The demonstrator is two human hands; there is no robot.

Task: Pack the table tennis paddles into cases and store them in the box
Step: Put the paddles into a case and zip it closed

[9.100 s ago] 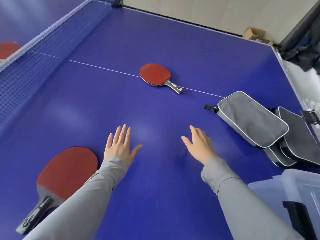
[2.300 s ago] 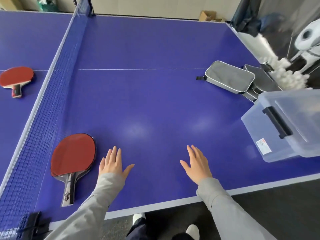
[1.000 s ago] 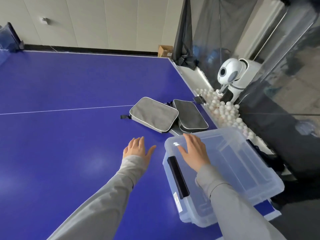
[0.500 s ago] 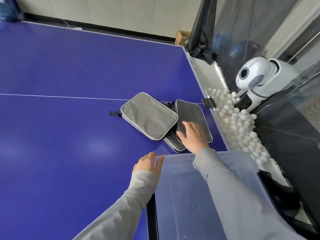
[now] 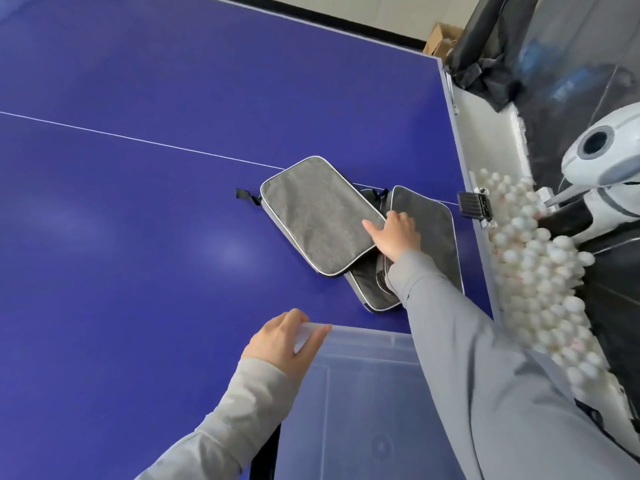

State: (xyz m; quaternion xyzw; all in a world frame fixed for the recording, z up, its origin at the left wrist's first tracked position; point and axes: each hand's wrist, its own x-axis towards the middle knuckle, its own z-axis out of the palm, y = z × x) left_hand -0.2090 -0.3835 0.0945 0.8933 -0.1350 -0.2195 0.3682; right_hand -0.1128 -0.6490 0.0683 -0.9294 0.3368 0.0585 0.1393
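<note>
Three grey paddle cases lie stacked near the table's right edge: the top light grey case point(image 5: 320, 214), a darker case point(image 5: 431, 230) to its right, and a third case point(image 5: 369, 291) partly hidden beneath them. My right hand point(image 5: 394, 233) grips the right edge of the top case, thumb on its top face, fingers tucked under it. My left hand point(image 5: 282, 341) holds the far left corner of the clear plastic box point(image 5: 363, 403), which sits closed in front of me. No paddles are in view.
The blue table point(image 5: 138, 237) stretches to the left with a white centre line. Off the right edge, a tray holds several white balls point(image 5: 540, 282) beside a white ball machine point(image 5: 609, 168). A black clip point(image 5: 474, 204) sits at the table edge.
My right hand has slid left from the dark case onto the edge of the top light grey case. My left hand has closed on the box's corner. The view tilted down.
</note>
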